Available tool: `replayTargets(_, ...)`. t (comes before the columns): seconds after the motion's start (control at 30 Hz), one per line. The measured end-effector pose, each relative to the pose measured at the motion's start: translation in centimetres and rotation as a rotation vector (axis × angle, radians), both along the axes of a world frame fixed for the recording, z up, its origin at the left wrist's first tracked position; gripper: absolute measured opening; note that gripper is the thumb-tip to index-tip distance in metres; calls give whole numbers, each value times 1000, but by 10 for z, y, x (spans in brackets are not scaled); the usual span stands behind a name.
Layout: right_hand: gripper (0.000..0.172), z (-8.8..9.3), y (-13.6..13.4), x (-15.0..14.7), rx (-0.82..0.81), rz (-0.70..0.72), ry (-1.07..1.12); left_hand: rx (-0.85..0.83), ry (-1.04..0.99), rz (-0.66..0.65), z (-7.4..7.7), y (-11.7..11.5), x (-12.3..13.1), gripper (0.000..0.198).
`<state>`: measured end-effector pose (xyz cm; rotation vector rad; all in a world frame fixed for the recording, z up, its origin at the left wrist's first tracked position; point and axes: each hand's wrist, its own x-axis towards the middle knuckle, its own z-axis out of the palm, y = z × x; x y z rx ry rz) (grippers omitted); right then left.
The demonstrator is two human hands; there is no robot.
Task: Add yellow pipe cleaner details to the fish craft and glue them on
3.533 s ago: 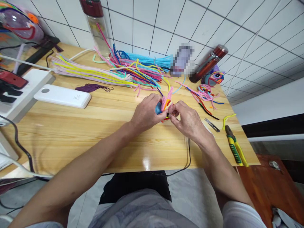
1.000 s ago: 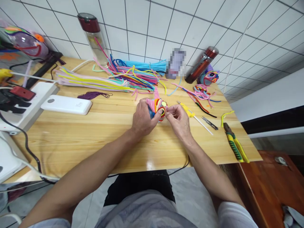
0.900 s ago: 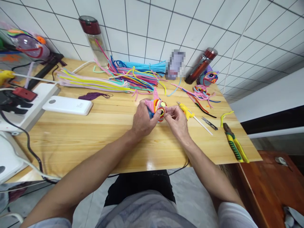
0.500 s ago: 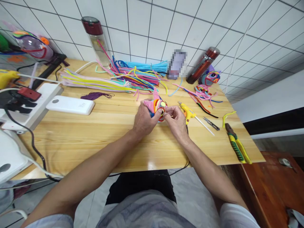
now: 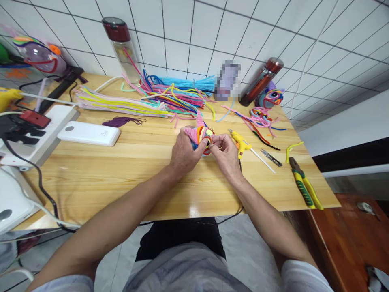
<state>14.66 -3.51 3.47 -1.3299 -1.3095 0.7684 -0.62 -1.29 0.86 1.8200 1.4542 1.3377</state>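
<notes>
Head view: left hand point(image 5: 184, 152) wraps the small pink-and-blue figure point(image 5: 201, 133) from its left, a full grip, thumb across the front. Right hand point(image 5: 225, 156) has fingertips at the figure's right edge; whether that grip pinches a part, cannot tell. Figure sits between both grips, over the counter point(image 5: 136, 156). Judgement: hold firm on the left without crushing the fuzzy pink parts; press lightly on the right; mind the glue gun point(image 5: 242, 144) just right of that grip, nozzle possibly hot.
</notes>
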Motion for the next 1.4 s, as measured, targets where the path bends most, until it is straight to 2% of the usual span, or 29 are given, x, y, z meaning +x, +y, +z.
replayTargets(0.43, 21, 0, 2, 4, -15, 34, 60, -50, -42, -37, 8, -2, -1, 48)
replayTargets(0.9, 23, 0, 2, 7, 1, 54, 17, -56, -55, -67, 8, -2, -2, 48)
replayTargets(1.03, 26, 2, 2, 12, -14, 84, -20, -54, -60, -74, 8, -2, -2, 47)
replayTargets(1.4, 20, 12, 3, 15, -79, 110, 1, -35, -70, -64, 6, -1, -1, 48)
